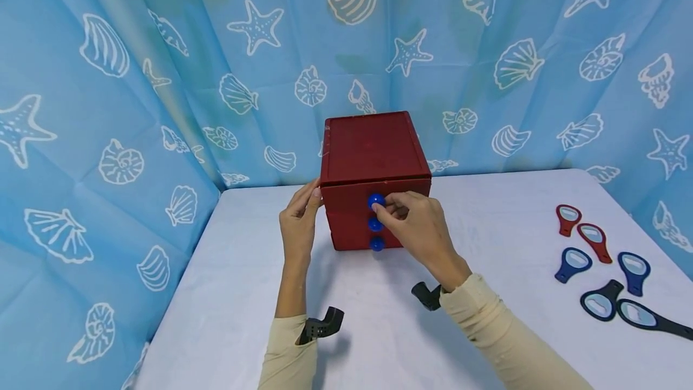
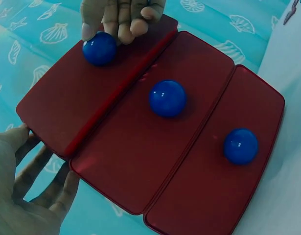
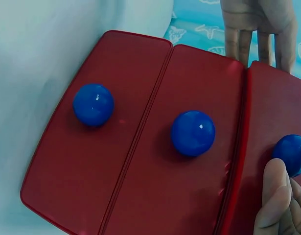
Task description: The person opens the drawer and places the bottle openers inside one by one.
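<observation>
A dark red drawer box (image 1: 373, 146) stands on the white table, with three drawers stacked one above another. Each drawer front carries a round blue knob. My right hand (image 1: 425, 227) pinches the top knob (image 2: 99, 49) between thumb and fingers. The top drawer's front stands slightly proud of the middle one. Below it, the middle knob (image 3: 193, 133) and bottom knob (image 3: 93, 105) are untouched. On the box's left side, my left hand (image 1: 299, 221) rests with extended fingers near the upper front corner, the fingertips partly hidden behind it.
On the right of the white table (image 1: 233, 294) lie several flat tools with oval heads and handles: a red one (image 1: 594, 239), a blue one (image 1: 572, 262) and a black one (image 1: 601, 303) among them. A blue shell-print curtain (image 1: 303, 5) hangs close behind the box.
</observation>
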`<state>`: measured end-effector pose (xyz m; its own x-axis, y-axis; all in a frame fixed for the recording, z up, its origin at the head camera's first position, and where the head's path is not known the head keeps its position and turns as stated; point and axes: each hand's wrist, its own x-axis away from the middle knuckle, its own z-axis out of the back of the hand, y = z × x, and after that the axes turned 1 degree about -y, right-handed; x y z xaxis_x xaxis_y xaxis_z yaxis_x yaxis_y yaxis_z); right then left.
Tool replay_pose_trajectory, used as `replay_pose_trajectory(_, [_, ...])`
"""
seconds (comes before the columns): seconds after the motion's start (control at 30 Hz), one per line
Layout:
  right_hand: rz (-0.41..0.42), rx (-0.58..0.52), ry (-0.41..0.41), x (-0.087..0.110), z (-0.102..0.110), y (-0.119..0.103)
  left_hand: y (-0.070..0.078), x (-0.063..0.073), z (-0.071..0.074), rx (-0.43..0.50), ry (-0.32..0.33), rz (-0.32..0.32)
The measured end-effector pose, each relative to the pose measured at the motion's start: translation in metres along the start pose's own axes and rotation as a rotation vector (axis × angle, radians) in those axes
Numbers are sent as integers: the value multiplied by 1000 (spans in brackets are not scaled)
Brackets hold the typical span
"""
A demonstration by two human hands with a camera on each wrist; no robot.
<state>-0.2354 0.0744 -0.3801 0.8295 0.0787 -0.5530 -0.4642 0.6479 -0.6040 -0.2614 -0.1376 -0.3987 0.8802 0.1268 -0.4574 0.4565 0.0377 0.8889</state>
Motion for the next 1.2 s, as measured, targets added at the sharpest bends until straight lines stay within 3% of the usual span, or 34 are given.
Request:
replay_pose_trajectory(0.67, [45,-6,28,22,8,-8,2,-1,-2,-36,15,43])
replay_pose_trajectory(1.2, [69,-14,24,40,12,-16,1,0,2,-8,6,25])
